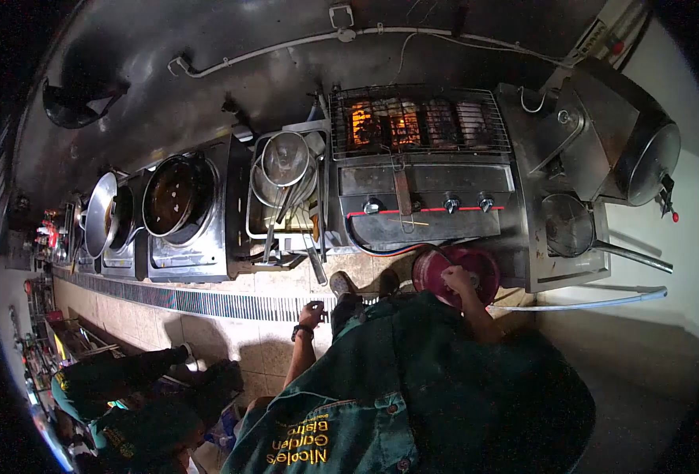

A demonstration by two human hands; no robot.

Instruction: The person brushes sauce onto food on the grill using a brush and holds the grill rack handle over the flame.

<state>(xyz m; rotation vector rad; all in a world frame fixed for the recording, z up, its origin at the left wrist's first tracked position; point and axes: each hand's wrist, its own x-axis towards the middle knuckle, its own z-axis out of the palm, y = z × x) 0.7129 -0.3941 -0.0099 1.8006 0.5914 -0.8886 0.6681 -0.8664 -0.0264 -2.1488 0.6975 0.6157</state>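
A dark red bowl point(486, 268) is below the front of the grill, close to my body. My right hand point(458, 280) is over it with the fingers closed, and a thin dark line, possibly a utensil, runs near them; what they grip is hard to make out. My left hand point(311, 314), a dark band at its wrist, hangs out over the floor away from the counter. Its fingers are loosely bent and apart, with nothing visible in them. Ahead, a wire grill basket point(496, 146) with a long handle point(403, 193) lies over glowing flames, dark pieces of food inside it.
Left of the grill, a tray point(256, 231) holds strainers point(285, 158) and utensils. Further left are burners with a dark pan point(168, 193) and a wok point(99, 215). A long-handled strainer point(568, 225) rests at right. Other people point(128, 395) crouch or bend at lower left beside a floor grate point(207, 302).
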